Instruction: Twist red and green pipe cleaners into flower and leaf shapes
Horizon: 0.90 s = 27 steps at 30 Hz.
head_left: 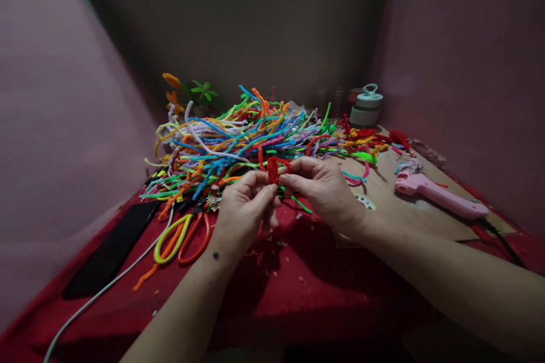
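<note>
A red pipe cleaner (pixel 273 169), bent into a small folded shape, is held up between my two hands over the near side of the table. My left hand (pixel 249 201) pinches its lower left side with thumb and fingers. From the other side, my right hand (pixel 317 184) grips the red strand with thumb and forefinger closed. Fingertips hide part of the folded piece. Just behind both hands lies a large tangled heap of pipe cleaners (pixel 225 142) in many colours.
Scissors with yellow and red handles (pixel 182 238), a black phone-like slab (pixel 113 249) and a white cable (pixel 114 282) lie left. At right, a pink glue gun (pixel 440 195) rests on a brown board (pixel 409 221). A lidded jar (pixel 367 105) stands behind. Red cloth (pixel 264 300) covers the table.
</note>
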Each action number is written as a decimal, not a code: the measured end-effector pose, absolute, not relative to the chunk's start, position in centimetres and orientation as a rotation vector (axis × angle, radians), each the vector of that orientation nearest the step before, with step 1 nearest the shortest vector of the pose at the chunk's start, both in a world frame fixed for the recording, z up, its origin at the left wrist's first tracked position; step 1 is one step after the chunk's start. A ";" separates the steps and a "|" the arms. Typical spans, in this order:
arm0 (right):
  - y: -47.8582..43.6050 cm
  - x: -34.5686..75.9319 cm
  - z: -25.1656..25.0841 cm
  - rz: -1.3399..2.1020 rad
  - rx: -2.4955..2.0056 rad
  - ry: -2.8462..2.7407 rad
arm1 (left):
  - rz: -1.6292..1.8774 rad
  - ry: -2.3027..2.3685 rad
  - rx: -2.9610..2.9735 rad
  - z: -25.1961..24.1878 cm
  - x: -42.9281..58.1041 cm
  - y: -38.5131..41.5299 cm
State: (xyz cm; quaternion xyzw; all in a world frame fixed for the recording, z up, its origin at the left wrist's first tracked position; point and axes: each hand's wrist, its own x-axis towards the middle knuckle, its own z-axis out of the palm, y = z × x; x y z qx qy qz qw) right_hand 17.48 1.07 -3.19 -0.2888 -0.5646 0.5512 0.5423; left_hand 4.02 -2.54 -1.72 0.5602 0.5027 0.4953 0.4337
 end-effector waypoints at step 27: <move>1.4 17.5 -3.2 1.562 -0.731 -1.270 | 1.297 1.162 1.278 -1.7 3.9 -2.4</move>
